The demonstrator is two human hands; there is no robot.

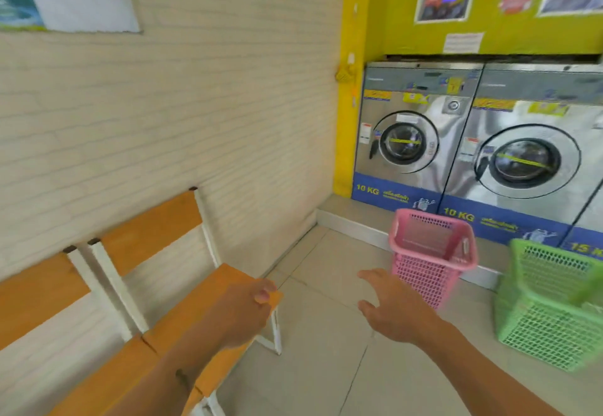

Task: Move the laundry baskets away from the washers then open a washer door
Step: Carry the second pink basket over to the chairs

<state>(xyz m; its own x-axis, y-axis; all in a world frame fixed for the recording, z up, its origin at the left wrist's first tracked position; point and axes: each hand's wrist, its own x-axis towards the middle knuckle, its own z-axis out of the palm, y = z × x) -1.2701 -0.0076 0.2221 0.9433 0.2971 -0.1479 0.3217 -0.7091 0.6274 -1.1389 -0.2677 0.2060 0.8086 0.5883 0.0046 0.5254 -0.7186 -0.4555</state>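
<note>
The right hand [394,311] was spread wide and empty, seemingly to grasp the pink basket [432,252] just beyond it, while the left hand [243,311] was loosely curled, holding nothing.

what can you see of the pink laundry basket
The pink plastic laundry basket is a tall, tapering hamper with perforated mesh walls, a solid thick rim and slot handles cut into its short sides. It looks empty. It appears tilted, with its top leaning toward the camera, on the pale tiled floor just before the raised step under the steel washers. The open right hand reaches toward it but does not touch it; a green mesh basket sits beside it, apart.
</note>
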